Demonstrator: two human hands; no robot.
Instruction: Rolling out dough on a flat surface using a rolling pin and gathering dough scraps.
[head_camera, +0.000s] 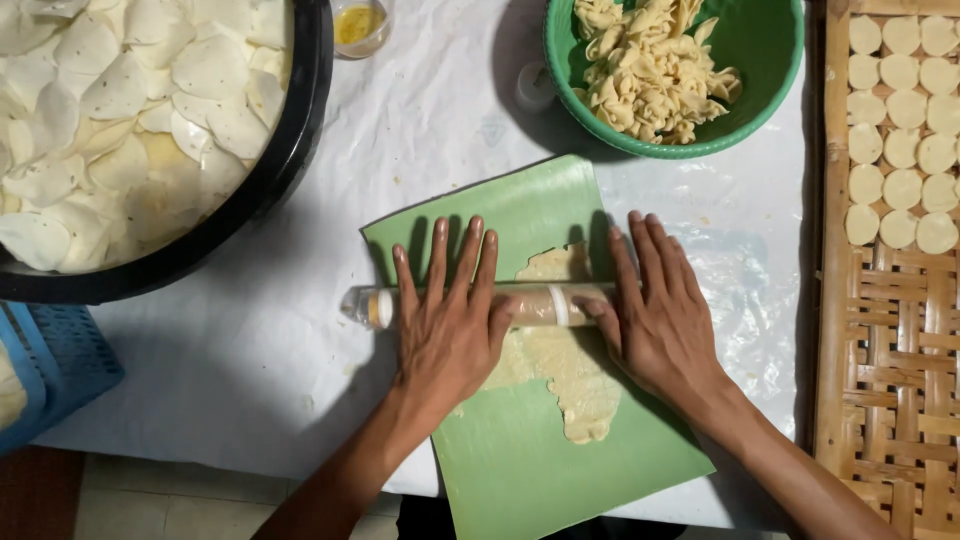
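A green banana leaf (520, 470) lies on the white-covered table with a flattened strip of pale dough (575, 385) on it. Across the dough lies a plastic-wrapped rolling pin (535, 305). My left hand (445, 320) presses flat on the pin's left part, fingers spread and pointing away from me. On the pin's right part rests my right hand (655, 315), also flat with fingers extended. The dough shows between and below the two hands.
A large black pan (290, 150) of thin white dough rounds fills the upper left. A green bowl (770, 60) of dough scraps stands at the top. A woven bamboo tray (890, 350) with small dough discs lies at right. Also present: a small yellow-filled cup (358, 25) and a blue basket (60, 360).
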